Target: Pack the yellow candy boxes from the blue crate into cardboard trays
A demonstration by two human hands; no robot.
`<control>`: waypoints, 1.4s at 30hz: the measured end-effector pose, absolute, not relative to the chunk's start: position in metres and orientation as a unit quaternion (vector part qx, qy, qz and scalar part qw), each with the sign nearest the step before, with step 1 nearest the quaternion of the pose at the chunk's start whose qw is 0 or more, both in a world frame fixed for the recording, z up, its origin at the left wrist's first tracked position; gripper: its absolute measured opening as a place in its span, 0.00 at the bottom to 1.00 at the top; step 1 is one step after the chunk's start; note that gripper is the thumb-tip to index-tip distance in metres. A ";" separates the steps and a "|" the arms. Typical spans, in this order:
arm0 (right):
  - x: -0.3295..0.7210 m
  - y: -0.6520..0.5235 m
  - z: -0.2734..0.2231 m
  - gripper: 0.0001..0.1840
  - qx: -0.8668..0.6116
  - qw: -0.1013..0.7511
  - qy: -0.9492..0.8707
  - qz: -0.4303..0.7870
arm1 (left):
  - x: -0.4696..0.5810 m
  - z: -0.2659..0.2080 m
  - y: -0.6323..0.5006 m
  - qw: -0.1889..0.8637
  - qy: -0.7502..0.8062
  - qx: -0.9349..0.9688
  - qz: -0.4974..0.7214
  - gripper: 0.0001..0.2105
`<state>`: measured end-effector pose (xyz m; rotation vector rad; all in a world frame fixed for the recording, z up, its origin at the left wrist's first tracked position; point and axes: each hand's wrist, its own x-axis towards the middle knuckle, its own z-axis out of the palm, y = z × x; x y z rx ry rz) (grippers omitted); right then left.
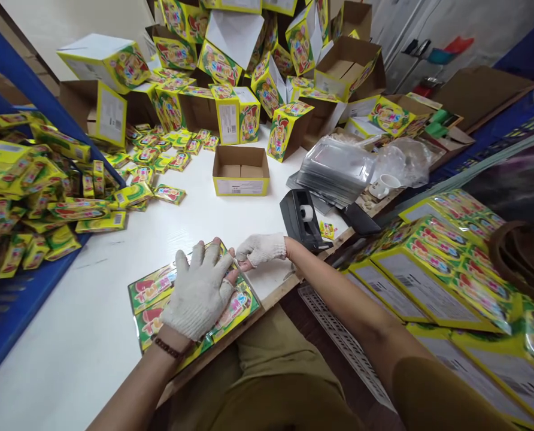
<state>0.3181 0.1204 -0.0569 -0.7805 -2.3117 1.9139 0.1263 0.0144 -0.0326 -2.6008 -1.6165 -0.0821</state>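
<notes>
A flat pack of green and yellow printed boxes (pixel 148 293), with a shiny clear plastic edge, lies at the table's front edge. My left hand (pixel 199 290), in a whitish glove with bare fingertips, presses flat on top of it with the fingers spread. At the pack's right far corner is my right hand (pixel 260 250), gloved the same way. Its thumb and fingers are pinched together, close to my left fingertips; what they hold is too small to make out. A black tape dispenser (pixel 300 221) with a white-cored roll stands just beyond my right hand.
An open yellow carton (pixel 240 179) stands mid-table. Small boxes (pixel 170 193) lie loose at left, beside a heaped blue crate (pixel 6 335). Clear plastic trays (pixel 336 167) and a white mug (pixel 384 186) are at right. Cartons (pixel 222 63) pile up behind; filled cartons (pixel 410 287) stand right.
</notes>
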 end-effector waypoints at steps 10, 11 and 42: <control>0.315 0.083 -0.108 0.24 -0.369 0.100 -0.542 0.748 | 0.131 -0.034 0.015 0.044 -0.538 -0.841 -0.035 0.21; 0.315 0.075 -0.111 0.24 -0.379 0.131 -0.522 0.753 | 0.129 -0.034 0.015 0.042 -0.536 -0.842 -0.038 0.22; 0.451 0.032 -0.062 0.15 -0.698 0.424 -0.546 0.187 | 0.121 -0.084 0.015 0.177 -0.367 -0.870 -0.278 0.14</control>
